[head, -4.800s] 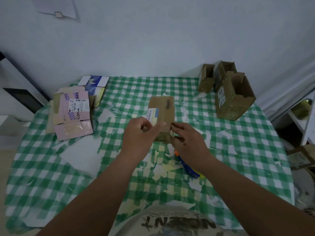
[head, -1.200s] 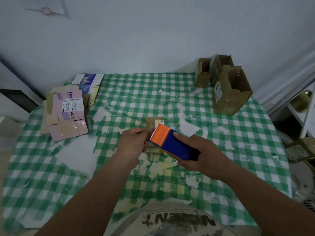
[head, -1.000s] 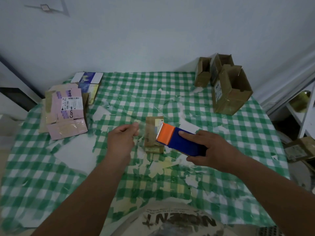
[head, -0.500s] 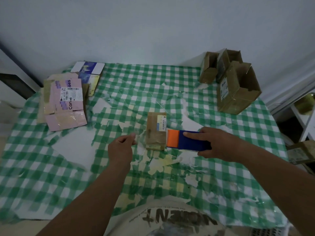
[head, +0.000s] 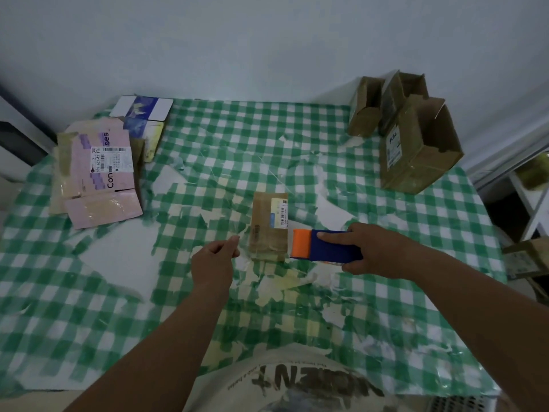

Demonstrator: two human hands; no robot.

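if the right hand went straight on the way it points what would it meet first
The right hand grips the tape dispenser and points left. The dispenser's orange end would meet the small box first, at its right side; the two look close or touching, depth unclear.

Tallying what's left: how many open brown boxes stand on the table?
3, at the far right corner: large box nearest, narrow box behind it, small box leftmost. More may hide behind.

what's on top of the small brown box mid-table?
A white barcode label by the box's right edge. Clear tape seems to cross its near end, from the left hand's pinch to the dispenser in the right hand; too faint to be sure. Underside hidden.
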